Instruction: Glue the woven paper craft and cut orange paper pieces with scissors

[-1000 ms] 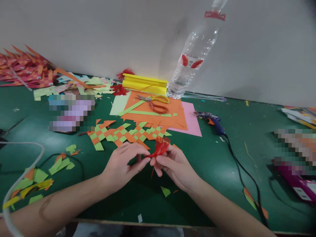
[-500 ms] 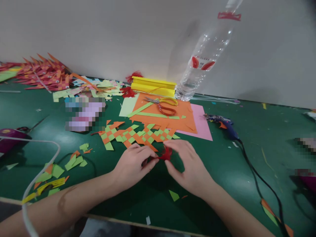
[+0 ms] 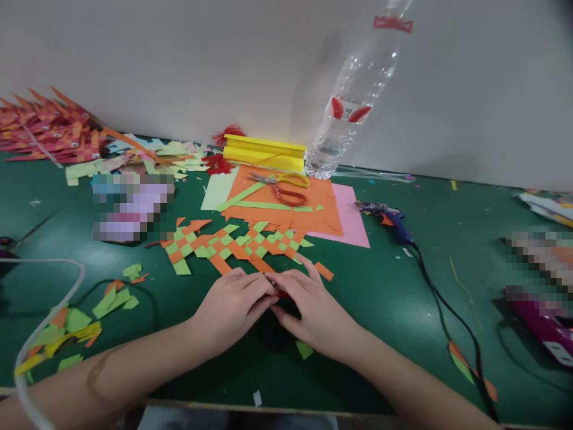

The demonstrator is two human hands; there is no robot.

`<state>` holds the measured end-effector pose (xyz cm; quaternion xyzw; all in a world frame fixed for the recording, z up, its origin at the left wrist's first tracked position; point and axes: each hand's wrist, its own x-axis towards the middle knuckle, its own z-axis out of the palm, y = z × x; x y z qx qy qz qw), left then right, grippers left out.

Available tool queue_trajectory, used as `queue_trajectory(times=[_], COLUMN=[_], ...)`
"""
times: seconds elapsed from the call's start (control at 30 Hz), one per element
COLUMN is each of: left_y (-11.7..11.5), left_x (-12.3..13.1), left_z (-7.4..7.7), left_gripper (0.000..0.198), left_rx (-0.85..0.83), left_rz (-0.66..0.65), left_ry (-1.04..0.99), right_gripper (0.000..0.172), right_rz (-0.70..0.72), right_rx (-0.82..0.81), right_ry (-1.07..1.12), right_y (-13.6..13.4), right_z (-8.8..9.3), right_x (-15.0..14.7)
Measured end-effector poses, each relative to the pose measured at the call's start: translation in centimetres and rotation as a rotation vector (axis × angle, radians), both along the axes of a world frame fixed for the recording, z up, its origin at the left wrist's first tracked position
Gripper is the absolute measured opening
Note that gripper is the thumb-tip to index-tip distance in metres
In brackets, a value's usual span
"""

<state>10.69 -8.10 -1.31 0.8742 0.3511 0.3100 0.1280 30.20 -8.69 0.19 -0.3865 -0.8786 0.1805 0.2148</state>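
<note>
Close together, both hands meet over the green table. My left hand (image 3: 233,307) pinches a small red tassel (image 3: 282,294) between thumb and fingertips. From the other side, my right hand (image 3: 311,307) has its fingers closed around the tassel, which is mostly hidden by them. Just beyond the hands lies a woven strip of orange and light green paper (image 3: 255,246), fish-like in outline. Its right end is near the right fingers. Behind it, scissors (image 3: 290,196) with orange and yellow handles rest on orange paper sheets (image 3: 320,218).
A tilted plastic bottle (image 3: 344,110) leans against the wall beside folded yellow card (image 3: 264,158) and red tassels (image 3: 218,164). To the right lies a glue gun (image 3: 394,224) with a black cord. Red-orange woven pieces (image 3: 49,131), a blurred-out phone (image 3: 138,212) and paper scraps (image 3: 111,298) are left.
My right hand has moved in against my left, and its fingers have closed over the red tassel, which now shows less. The view has turned slightly to the right.
</note>
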Motion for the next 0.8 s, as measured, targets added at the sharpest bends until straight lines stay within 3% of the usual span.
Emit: queue_trajectory(times=[0.13, 0.5, 0.8], left_y=[0.1, 0.6, 0.4], left_x=[-0.1, -0.5, -0.6], left_z=[0.0, 1.1, 1.5], left_gripper=[0.030, 0.031, 0.025], left_rx=[-0.028, -0.100, -0.148], left_rz=[0.054, 0.133, 0.126], left_ry=[-0.007, -0.035, 0.019], right_gripper=[0.024, 0.026, 0.016], right_rz=[-0.012, -0.028, -0.081], right_rx=[0.015, 0.091, 0.060], right_ry=[0.050, 0.153, 0.145], right_y=[0.7, 2.1, 3.5], right_z=[-0.4, 0.1, 1.3], right_x=[0.7, 2.4, 4.5])
